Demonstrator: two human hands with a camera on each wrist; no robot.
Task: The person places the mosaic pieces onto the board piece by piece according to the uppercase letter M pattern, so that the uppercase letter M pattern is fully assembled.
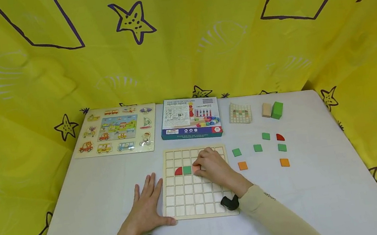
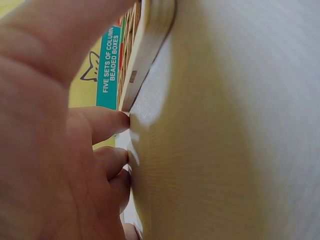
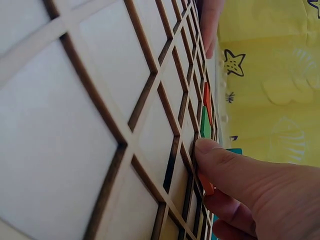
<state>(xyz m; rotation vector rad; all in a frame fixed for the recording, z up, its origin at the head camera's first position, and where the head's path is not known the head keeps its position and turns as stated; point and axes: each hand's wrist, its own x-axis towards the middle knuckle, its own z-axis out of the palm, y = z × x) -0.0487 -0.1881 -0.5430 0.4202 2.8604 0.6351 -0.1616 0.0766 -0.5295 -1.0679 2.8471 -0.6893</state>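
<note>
A square wooden grid board (image 1: 189,199) lies on the white table. One of its rows holds a red quarter-circle tile (image 1: 178,171) and, right beside it, a green square tile (image 1: 187,170). My right hand (image 1: 216,168) pinches an orange square tile (image 3: 206,184) between thumb and fingers, at the cell to the right of the green one. The fingers partly cover that tile. With fingers spread, my left hand (image 1: 145,211) rests on the table along the board's left side, its thumb at the lower left corner.
Right of the board lie several loose green tiles (image 1: 257,148), two orange tiles (image 1: 284,162) and a red quarter-circle (image 1: 280,137). Behind stand a picture puzzle (image 1: 150,117), a boxed toy (image 1: 191,133), a folded pattern sheet (image 1: 240,113), a plain block (image 1: 266,110) and a green block (image 1: 277,110).
</note>
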